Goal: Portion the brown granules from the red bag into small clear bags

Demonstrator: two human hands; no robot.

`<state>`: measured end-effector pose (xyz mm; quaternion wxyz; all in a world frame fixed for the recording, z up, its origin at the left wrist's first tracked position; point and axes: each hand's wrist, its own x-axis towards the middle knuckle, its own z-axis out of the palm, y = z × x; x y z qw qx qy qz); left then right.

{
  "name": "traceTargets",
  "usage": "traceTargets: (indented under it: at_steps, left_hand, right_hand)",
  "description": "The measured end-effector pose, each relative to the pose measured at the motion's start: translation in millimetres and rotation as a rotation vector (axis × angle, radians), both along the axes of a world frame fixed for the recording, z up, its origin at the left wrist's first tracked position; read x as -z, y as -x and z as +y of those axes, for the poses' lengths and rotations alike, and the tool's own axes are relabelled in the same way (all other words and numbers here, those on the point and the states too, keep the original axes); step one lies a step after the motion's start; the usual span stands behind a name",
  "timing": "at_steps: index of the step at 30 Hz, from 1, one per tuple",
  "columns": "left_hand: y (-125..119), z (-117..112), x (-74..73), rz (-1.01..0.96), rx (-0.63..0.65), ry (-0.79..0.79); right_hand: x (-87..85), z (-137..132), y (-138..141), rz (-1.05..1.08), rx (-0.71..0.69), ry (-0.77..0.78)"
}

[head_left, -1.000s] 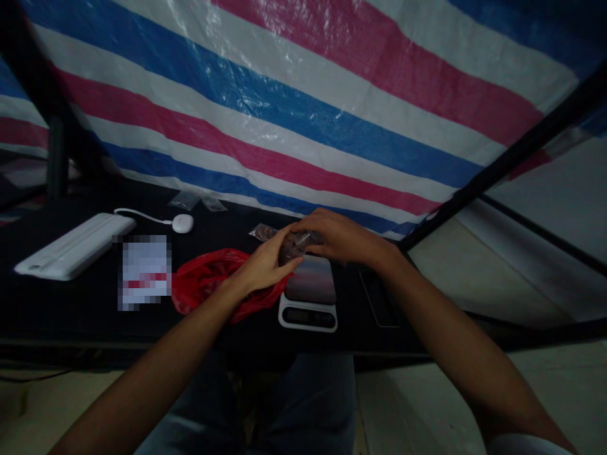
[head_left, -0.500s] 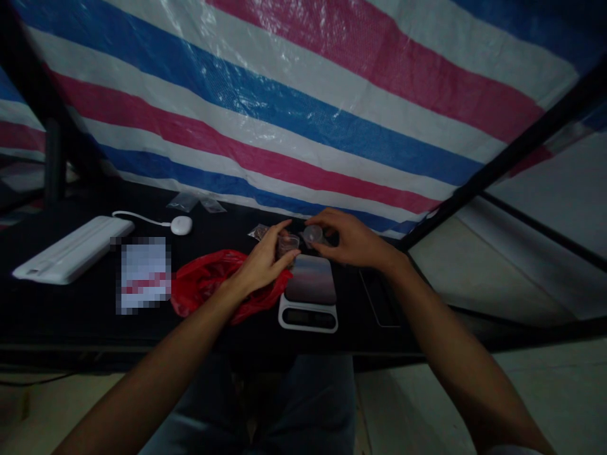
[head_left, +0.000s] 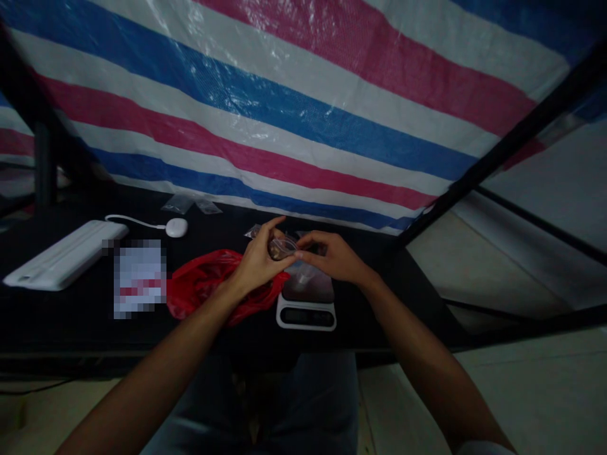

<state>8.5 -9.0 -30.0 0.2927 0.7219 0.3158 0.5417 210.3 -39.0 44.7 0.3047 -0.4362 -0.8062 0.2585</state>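
Digital scale [head_left: 306,313] beneath hands [head_left: 258,262], red plastic bag [head_left: 203,284] left, tarpaulin [head_left: 284,126] beyond, room above

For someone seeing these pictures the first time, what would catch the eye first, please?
A big blue, white and pink striped tarpaulin fills the upper view. Below it, the left hand and right hand hold a clear container above a digital scale, with a red plastic bag to their left.

Clear plastic cup [head_left: 283,248], contents seemingly brown

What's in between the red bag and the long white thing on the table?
In the head view, a white sheet lies between the red plastic bag and the long white case. It's blurred, so I can't tell what it says.
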Motion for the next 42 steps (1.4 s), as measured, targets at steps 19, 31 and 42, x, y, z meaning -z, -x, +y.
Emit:
traceTargets:
  at_steps: [19, 31, 42]
  left_hand:
    - [10.8, 6.5, -20.2, -0.325, 0.010, 0.282]
    - [9.5, 6.8, -14.8, -0.309, 0.055, 0.296]
    - [19.1, 2.6, -29.5, -0.195, 0.087, 0.226]
  right_hand:
    - [-13.6, 14.7, 1.1, -0.081, 0.023, -0.142]
    - [-2.4, 19.3, 20.7, -0.021, 0.048, -0.181]
    - [2.0, 13.9, 28.3, -0.055, 0.081, -0.233]
